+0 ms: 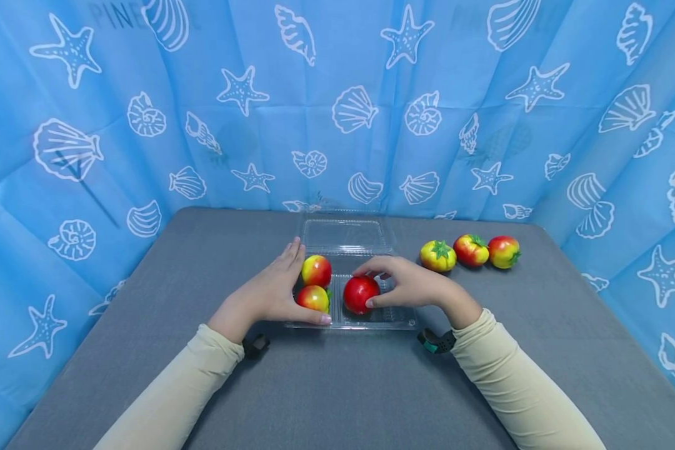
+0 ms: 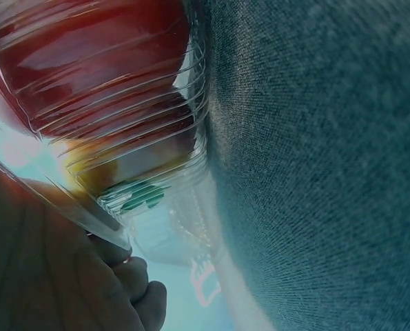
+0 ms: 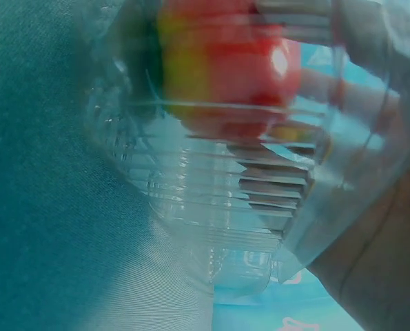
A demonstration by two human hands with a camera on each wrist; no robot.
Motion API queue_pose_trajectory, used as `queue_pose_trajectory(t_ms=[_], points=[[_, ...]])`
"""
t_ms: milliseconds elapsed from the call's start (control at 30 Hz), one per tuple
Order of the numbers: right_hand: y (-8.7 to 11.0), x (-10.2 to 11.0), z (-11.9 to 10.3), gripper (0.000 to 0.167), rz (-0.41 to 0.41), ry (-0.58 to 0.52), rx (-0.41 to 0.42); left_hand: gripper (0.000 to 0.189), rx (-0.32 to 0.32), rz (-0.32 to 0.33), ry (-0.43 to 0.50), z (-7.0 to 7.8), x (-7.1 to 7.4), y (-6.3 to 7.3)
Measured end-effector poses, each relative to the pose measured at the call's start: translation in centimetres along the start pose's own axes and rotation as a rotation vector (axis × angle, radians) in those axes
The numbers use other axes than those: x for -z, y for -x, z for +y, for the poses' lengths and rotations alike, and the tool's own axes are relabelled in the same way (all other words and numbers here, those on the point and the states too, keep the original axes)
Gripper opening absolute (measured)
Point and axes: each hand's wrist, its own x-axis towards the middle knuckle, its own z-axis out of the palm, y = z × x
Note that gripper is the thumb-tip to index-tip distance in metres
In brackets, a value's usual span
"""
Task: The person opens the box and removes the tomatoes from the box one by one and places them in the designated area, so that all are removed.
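Observation:
A clear plastic clamshell container (image 1: 390, 324) lies on the table with its lid (image 1: 345, 234) folded back. Two red-and-yellow tomatoes (image 1: 317, 270) sit one behind the other along its left side. My left hand (image 1: 272, 287) rests against the container's left side, fingers extended and thumb along the front; in the left wrist view that hand (image 2: 67, 276) lies outside the ribbed wall. Inside the container's middle, my right hand (image 1: 410, 282) holds a red tomato (image 1: 361, 294) between thumb and fingers. In the right wrist view this tomato (image 3: 239, 76) shows through the clear wall.
Three more red-and-yellow tomatoes with green tops stand in a row right of the container: a yellower one (image 1: 437, 255), a middle one (image 1: 471, 250) and a right one (image 1: 504, 252). A blue shell-print curtain (image 1: 326, 81) hangs around the grey table (image 1: 337, 387).

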Motion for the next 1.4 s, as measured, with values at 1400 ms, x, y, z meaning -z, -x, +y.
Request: queue_pose_trajectory(t_ms=[1400], points=[[1.9, 2.1, 0.6, 0.061, 0.177, -0.037, 0.089, 0.147, 0.000, 0.009, 0.023, 0.0, -0.1, 0.2]])
